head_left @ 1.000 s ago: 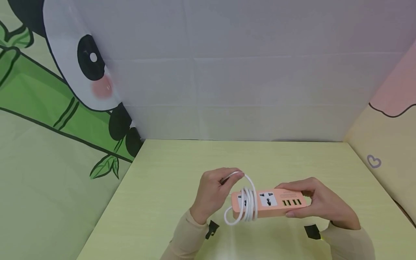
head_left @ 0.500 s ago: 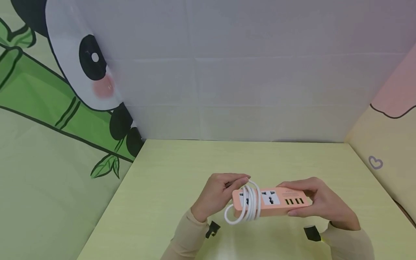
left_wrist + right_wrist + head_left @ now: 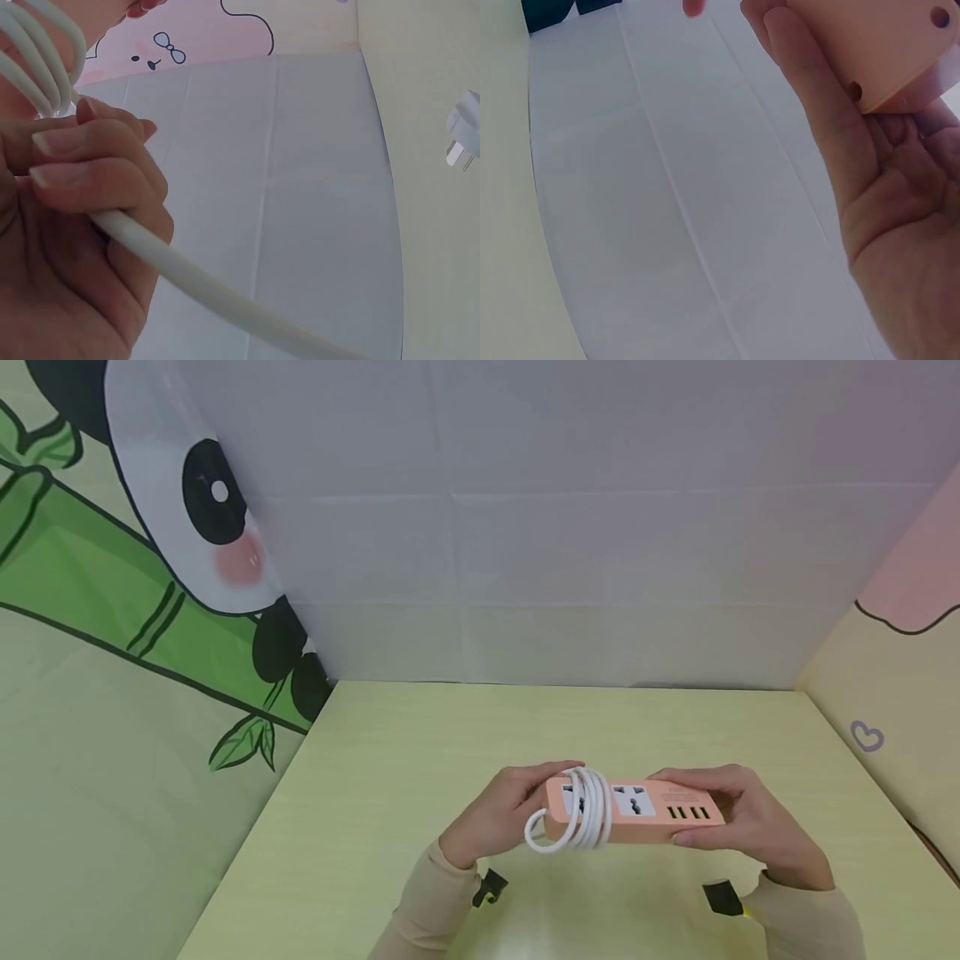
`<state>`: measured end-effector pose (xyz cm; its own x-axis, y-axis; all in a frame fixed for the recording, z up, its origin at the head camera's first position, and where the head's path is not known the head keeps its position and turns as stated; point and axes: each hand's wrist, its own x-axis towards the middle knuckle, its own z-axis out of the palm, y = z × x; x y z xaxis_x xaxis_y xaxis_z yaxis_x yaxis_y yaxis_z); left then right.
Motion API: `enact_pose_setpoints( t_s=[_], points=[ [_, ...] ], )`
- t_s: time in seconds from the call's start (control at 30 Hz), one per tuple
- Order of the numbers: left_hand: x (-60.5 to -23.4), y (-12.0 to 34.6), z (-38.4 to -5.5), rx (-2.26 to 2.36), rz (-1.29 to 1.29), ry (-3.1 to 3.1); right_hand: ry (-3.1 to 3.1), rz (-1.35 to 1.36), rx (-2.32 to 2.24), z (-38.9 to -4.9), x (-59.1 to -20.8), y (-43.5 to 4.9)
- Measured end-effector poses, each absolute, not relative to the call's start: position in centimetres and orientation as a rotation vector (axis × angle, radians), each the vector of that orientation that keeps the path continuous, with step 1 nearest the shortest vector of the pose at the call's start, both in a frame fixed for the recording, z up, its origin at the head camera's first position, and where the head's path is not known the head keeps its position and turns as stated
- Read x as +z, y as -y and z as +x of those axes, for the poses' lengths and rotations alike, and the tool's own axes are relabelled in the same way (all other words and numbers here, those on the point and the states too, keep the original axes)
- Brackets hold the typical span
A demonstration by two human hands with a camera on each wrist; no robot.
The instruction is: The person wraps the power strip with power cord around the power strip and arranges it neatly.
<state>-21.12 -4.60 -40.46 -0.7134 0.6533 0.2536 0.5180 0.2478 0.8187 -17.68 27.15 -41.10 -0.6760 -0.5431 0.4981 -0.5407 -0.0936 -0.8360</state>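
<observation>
A pink power strip (image 3: 652, 835) with white socket panels and several USB ports is held above the table, tilted toward the head camera. Several turns of its white cord (image 3: 592, 810) wrap round the left end, and a loop hangs off that end. My right hand (image 3: 757, 822) grips the right end, thumb below and fingers over the far edge. At the left end, my left hand (image 3: 498, 810) curls its fingers round the cord; in the left wrist view a free length of cord (image 3: 217, 300) runs out of that fist. A white plug (image 3: 466, 124) shows at that view's right edge.
The pale yellow table (image 3: 405, 727) lies under both hands. A grey-white panel (image 3: 540, 552) stands behind it, with printed cartoon walls at left (image 3: 112, 693) and right (image 3: 900, 693). Black patches (image 3: 722, 897) sit by both cuffs.
The power strip has risen slightly and shifted right. My left hand has brought the cord over and down against the strip's far edge, closing the raised loop. The right hand keeps its grip.
</observation>
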Motion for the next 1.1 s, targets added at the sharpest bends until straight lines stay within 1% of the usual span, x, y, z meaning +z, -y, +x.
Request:
enact_pose_setpoints(
  t_s=[0.2,0.27,0.5,0.7,1.0,1.1],
  points=[
    [-41.0,4.3,-21.0,1.463,1.310,-2.390,-2.127,-1.185,-2.036,-17.6,-41.2,-27.3],
    [-41.1,4.2,-20.8,1.429,1.336,-2.441,-2.153,-1.160,-2.049,-17.6,-41.2,-27.2],
    [-41.0,3.8,-19.9,1.297,1.113,-2.467,-2.251,-1.016,-2.005,-17.1,-40.8,-27.0],
    [-40.7,3.8,-19.7,1.157,1.131,-2.534,-2.327,-0.856,-1.958,-16.9,-40.5,-26.9],
    [-40.5,3.8,-19.6,1.130,1.193,-2.598,-2.328,-0.858,-2.018,-17.0,-40.4,-26.7],
    [-40.4,3.8,-19.6,1.130,1.155,-2.554,-2.349,-0.853,-2.014,-17.0,-40.4,-26.7]
  ],
)
